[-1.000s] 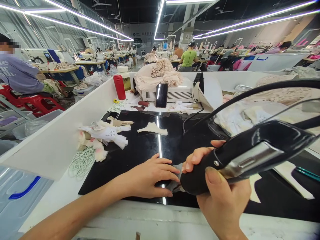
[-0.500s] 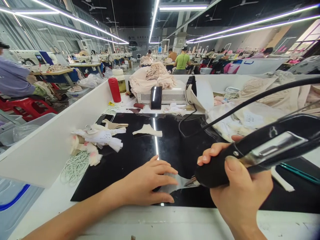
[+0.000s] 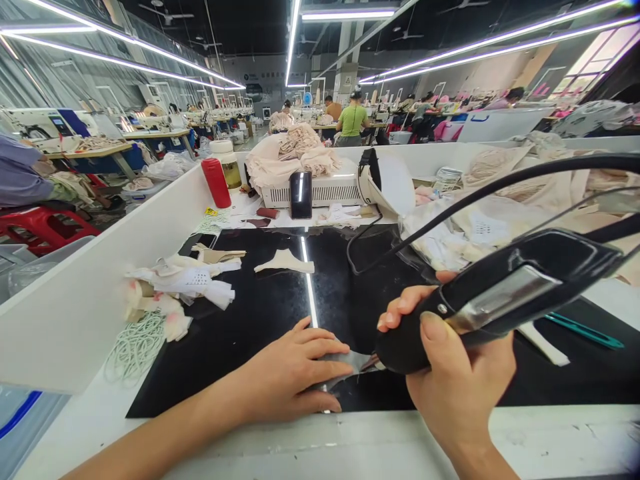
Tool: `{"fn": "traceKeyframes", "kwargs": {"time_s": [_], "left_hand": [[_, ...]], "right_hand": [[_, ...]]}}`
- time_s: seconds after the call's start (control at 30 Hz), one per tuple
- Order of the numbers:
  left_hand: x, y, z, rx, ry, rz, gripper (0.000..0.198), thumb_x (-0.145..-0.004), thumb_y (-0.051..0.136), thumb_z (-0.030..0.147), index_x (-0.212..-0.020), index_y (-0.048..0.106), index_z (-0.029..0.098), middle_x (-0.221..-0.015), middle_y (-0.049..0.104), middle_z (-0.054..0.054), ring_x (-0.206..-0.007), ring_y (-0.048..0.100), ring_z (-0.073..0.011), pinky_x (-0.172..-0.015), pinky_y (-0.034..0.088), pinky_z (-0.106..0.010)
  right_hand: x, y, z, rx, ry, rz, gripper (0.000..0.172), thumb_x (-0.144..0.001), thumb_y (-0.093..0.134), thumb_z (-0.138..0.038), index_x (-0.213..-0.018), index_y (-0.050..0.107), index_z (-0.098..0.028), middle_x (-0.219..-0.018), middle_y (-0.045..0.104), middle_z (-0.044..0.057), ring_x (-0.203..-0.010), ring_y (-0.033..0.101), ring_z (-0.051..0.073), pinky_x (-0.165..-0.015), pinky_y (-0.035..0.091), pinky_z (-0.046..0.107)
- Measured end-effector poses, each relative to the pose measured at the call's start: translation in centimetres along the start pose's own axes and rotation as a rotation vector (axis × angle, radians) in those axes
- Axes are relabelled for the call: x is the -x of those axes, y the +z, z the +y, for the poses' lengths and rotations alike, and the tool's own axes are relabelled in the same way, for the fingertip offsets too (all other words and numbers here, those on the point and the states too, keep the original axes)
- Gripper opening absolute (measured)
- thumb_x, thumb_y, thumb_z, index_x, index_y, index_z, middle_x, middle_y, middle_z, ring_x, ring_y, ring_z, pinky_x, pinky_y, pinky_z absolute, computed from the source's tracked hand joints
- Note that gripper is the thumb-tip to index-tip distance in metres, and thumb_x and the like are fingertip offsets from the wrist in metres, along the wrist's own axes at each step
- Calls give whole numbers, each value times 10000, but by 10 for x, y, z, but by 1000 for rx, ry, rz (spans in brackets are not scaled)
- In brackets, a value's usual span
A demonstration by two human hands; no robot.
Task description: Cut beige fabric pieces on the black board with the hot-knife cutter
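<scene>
My left hand [image 3: 295, 370] lies with fingers outstretched on a thin, greyish, see-through piece [image 3: 353, 362] on the black mat [image 3: 240, 353]. My right hand [image 3: 460, 373] is wrapped round a black corded hand tool [image 3: 510, 287] with a silvery panel on its side. The tool slants down to the left, and its small metal tip meets the right end of the thin piece, just beyond my left fingertips. Part of that piece is hidden under my left hand. Farther back on the mat is a cream fabric cut-out [image 3: 285, 261].
White scraps [image 3: 195, 280] and pale green cord [image 3: 135, 347] lie at the left wall [image 3: 100, 293]. A red bottle [image 3: 216, 183], a phone [image 3: 301, 195] and a white machine piled with fabric stand behind. A green tool [image 3: 585, 330] and white strip lie right. The black cable [image 3: 450, 207] arches above.
The view has turned slightly right, so the scene sits farther left. My right hand and the tool have shifted left a little. Both hands keep their hold and pose.
</scene>
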State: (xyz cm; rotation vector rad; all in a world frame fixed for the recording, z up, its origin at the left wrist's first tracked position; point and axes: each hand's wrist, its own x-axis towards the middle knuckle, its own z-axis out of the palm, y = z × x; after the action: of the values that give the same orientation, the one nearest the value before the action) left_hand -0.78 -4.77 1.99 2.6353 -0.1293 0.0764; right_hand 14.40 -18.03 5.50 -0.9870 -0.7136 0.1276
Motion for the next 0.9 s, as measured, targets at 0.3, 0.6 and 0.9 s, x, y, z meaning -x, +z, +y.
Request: {"fn": "traceKeyframes", "kwargs": {"time_s": [0.3,0.6,0.9], "left_hand": [[2,1,-1,0,-7,-10,449,-988,620,464,-1402,584,296,-1504,555,-50,-1423,445,-281,-1251,182,-616],[1,0,1,2,-11,11,419,-966,671,406,-1372,620,320,-1482,576,-39,-1409,467,-276,-1254,197,-598],[2,1,0,9,-9,15,422,-965,671,402,-1377,613,327,-1485,573,-28,-1415,460,-269,-1254,195,-598]], "right_hand": [[-9,-9,-6,-7,-20,99,380,-813,801,-299,-1135,605,-255,-787,657,-30,-631,611,168,-592,550,340],[-9,-10,-5,-14,-37,93,394,-815,802,-312,-1149,601,-253,-795,661,-30,-646,611,165,-583,546,318],[-6,-11,0,58,-34,58,356,-885,745,-276,-1197,574,-259,-806,652,-29,-648,621,174,-639,543,373]]}}
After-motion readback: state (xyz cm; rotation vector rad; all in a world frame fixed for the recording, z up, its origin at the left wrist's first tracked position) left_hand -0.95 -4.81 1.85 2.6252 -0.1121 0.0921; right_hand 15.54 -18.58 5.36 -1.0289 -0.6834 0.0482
